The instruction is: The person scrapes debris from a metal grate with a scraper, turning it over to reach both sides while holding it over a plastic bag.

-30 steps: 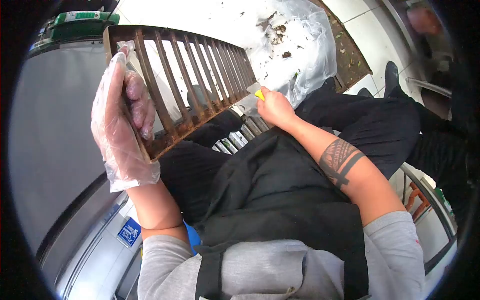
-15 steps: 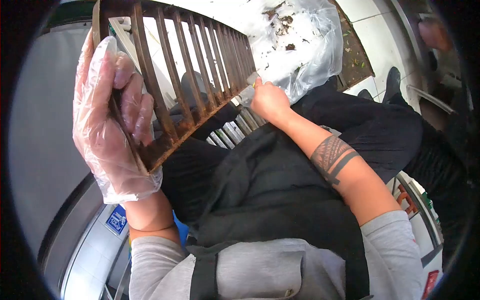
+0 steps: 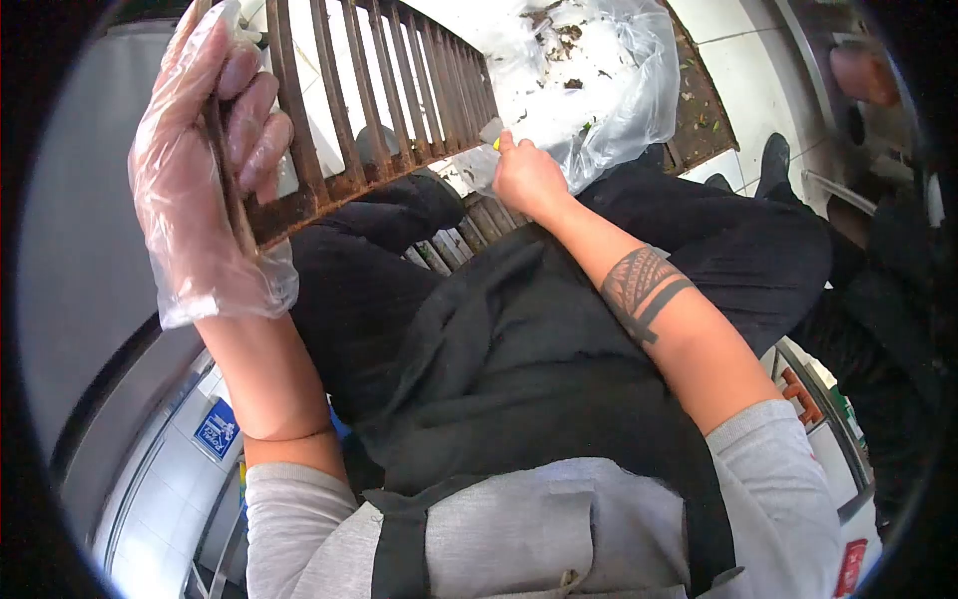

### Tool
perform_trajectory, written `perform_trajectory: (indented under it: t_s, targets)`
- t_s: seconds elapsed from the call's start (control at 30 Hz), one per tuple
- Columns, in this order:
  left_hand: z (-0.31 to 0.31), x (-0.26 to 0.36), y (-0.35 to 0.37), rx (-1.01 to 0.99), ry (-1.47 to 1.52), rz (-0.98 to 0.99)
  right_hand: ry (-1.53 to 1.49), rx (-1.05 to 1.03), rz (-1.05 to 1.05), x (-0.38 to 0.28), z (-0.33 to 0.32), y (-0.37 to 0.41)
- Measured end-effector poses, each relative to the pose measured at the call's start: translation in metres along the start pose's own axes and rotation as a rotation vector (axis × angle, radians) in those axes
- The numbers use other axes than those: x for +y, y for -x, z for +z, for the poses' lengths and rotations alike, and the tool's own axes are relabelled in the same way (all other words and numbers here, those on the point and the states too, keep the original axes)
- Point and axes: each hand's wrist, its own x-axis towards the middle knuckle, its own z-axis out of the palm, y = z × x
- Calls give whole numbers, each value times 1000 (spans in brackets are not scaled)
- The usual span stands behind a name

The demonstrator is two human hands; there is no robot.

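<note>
A rusty brown metal grate (image 3: 384,95) with parallel bars slants across the upper left of the head view. My left hand (image 3: 215,170), in a clear plastic glove, is closed round its near end. At its far end is my bare right hand (image 3: 531,178), closed on a scraper (image 3: 491,131) with a grey blade and a bit of yellow. The blade meets the far end of the grate. Just beyond lies a white, translucent plastic bag (image 3: 609,95) with dark debris on it.
Below the grate is a slatted drain cover (image 3: 469,235). A brown debris-strewn strip (image 3: 704,110) lies beside the bag on white tiles (image 3: 743,75). Dark shoes (image 3: 773,165) show at the right, and a grey panel (image 3: 90,220) stands at the left.
My left hand and the near end of the grate have moved up and left. My right hand with the scraper has shifted slightly up and left.
</note>
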Motion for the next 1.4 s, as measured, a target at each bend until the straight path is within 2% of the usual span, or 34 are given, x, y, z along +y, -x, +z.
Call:
perform_trajectory:
  t_s: [0.03, 0.1, 0.17, 0.23, 0.27, 0.33, 0.5, 0.57, 0.73, 0.8, 0.83, 0.93, 0.97, 1.03, 1.13, 1.23, 1.3, 1.33, 1.4]
  targets:
    - [-4, -1, -2, 1, -2, 4, -21, -39, 15, 2, -1, -1]
    - [-16, -4, -10, -145, 85, -13, -45, -75, 27, 5, 7, -7]
    - [-16, -3, -9, -152, 99, -27, -99, 114, -11, 8, 22, -19]
    - [-14, -3, -4, -160, 48, -19, -74, 139, -36, 0, 22, -35]
    - [-12, -4, -2, -154, 44, -23, -52, 159, -56, -4, 24, -37]
    - [-5, -2, -4, 41, -50, 36, -62, 138, -51, 0, 23, -24]
    - [1, -2, 4, 23, -18, 65, -31, 111, -63, 4, 7, -17]
    - [7, 1, 8, 100, -66, 34, -5, 87, -78, 3, 3, -38]
    - [-12, -3, 2, 35, -40, 39, 9, 114, -114, 4, 10, -24]
    - [-12, -4, 2, 4, -32, 48, 51, -46, -32, -2, -5, -19]
    - [-11, -5, 2, 7, -32, 47, 53, -48, -33, -6, -13, -29]
    - [-7, -5, 4, 48, -64, 27, 42, -40, -48, -10, -17, -64]
    - [-5, -3, 5, 43, -64, 33, 43, -40, -48, -5, -9, -59]
    - [-4, -1, 2, 34, -58, 49, 36, 96, -106, 7, 11, -43]
    - [-14, -7, -1, 28, -22, 43, 17, 99, -87, 4, 11, -47]
    - [-21, -12, -6, -57, 34, 30, -30, 108, -66, -4, 2, -75]
    - [-11, -8, -3, 65, -19, 65, -36, 103, -92, -4, -2, -76]
    - [-5, -1, 2, 92, -102, 18, -27, 85, -73, -3, -2, -65]
    - [-8, -3, 0, 119, -57, 39, -12, 60, -70, 2, 5, -36]
